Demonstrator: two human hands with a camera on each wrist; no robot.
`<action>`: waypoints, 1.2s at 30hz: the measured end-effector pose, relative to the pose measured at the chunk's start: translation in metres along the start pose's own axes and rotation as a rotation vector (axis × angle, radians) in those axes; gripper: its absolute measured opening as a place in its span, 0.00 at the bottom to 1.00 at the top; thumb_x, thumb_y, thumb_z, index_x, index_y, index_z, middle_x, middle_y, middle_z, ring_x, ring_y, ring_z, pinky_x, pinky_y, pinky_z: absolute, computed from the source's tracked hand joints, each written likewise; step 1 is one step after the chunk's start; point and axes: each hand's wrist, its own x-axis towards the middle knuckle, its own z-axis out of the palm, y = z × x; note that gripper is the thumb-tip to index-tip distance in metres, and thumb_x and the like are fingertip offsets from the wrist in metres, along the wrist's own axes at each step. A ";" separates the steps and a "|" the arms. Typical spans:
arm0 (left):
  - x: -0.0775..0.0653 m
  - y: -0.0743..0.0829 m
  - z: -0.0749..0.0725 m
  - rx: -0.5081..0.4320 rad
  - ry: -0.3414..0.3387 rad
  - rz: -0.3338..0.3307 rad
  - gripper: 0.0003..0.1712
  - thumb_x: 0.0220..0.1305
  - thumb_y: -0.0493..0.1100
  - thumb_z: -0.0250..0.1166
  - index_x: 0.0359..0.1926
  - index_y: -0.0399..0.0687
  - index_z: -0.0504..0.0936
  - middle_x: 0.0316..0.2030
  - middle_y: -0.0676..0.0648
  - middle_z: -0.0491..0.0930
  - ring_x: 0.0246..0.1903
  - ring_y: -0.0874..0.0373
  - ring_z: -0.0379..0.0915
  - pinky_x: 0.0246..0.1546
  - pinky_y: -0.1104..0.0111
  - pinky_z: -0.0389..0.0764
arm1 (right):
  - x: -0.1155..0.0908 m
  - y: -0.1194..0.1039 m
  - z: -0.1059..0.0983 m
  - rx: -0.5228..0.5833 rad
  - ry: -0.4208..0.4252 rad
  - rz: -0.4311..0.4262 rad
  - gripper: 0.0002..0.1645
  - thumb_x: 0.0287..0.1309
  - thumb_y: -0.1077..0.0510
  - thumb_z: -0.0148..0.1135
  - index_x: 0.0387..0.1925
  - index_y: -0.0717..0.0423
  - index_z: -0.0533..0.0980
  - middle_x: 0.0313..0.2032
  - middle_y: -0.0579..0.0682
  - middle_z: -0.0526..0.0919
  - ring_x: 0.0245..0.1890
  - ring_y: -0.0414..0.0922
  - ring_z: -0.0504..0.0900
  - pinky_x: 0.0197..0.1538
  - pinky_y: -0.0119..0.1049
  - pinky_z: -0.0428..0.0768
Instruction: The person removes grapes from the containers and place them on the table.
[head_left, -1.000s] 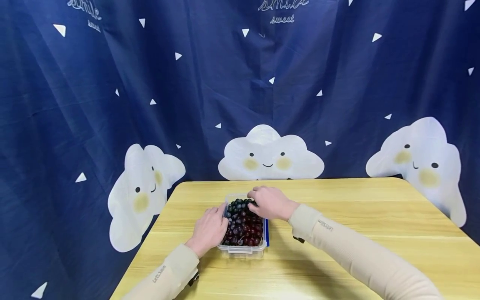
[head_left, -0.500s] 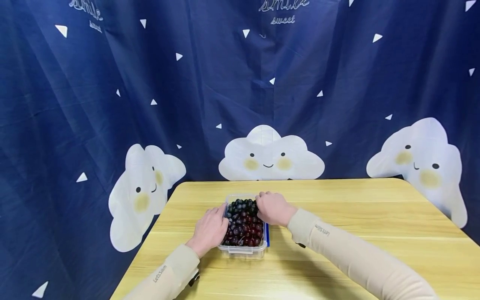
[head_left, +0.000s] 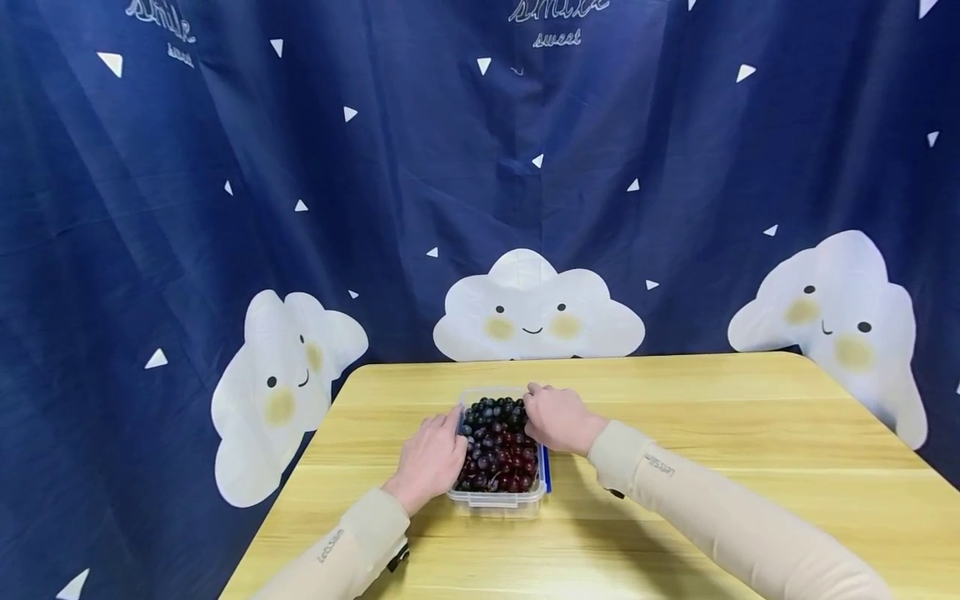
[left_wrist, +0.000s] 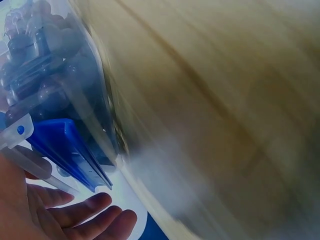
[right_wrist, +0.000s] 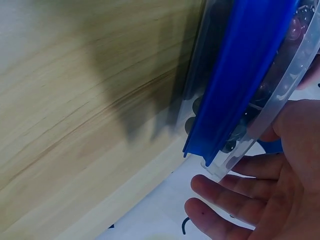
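Plastic box (head_left: 497,511), ridged blue clasp (right_wrist: 240,75), round grapes (head_left: 498,454); left hand (head_left: 427,458), right hand (head_left: 564,420): fingers (right_wrist: 230,197) grasping rim (right_wrist: 237,152).

High on the blue curtain (head_left: 450,167), way above the tabletop's (head_left: 712,417) far edge, there's "smile" (head_left: 558,10) with "sweet" (head_left: 557,38) right beneath! Over to the left, "smile" again, the word below squeezed by folds. And down here, the left sleeve (head_left: 352,546), nearer the tabletop's left edge, reads "Let'sSlim"; same print on the right sleeve (head_left: 720,500)!
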 end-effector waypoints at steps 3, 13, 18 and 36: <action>0.001 0.003 0.002 -0.001 -0.001 0.011 0.30 0.65 0.50 0.46 0.67 0.49 0.61 0.51 0.45 0.75 0.50 0.49 0.71 0.43 0.54 0.77 | -0.004 0.003 -0.001 -0.001 0.011 -0.001 0.19 0.49 0.50 0.62 0.39 0.60 0.77 0.37 0.50 0.75 0.30 0.45 0.76 0.24 0.40 0.79; -0.001 0.006 0.004 -0.003 -0.011 0.004 0.30 0.66 0.50 0.46 0.68 0.48 0.61 0.53 0.43 0.74 0.52 0.48 0.71 0.46 0.54 0.76 | -0.002 0.005 -0.008 0.021 0.078 -0.038 0.09 0.44 0.55 0.60 0.30 0.54 0.76 0.29 0.46 0.73 0.29 0.43 0.72 0.22 0.37 0.75; 0.001 0.005 0.006 0.013 -0.001 0.009 0.30 0.66 0.51 0.45 0.68 0.48 0.61 0.52 0.44 0.75 0.50 0.50 0.71 0.44 0.55 0.77 | 0.009 0.003 -0.017 0.042 0.103 -0.080 0.13 0.46 0.54 0.59 0.36 0.54 0.78 0.34 0.46 0.77 0.33 0.44 0.75 0.29 0.38 0.77; 0.001 0.008 0.004 0.035 -0.010 -0.026 0.32 0.65 0.53 0.45 0.69 0.53 0.59 0.52 0.45 0.75 0.51 0.50 0.70 0.42 0.53 0.76 | 0.046 -0.018 -0.042 0.049 -0.154 -0.193 0.25 0.51 0.48 0.62 0.51 0.51 0.77 0.47 0.47 0.81 0.45 0.44 0.80 0.44 0.39 0.79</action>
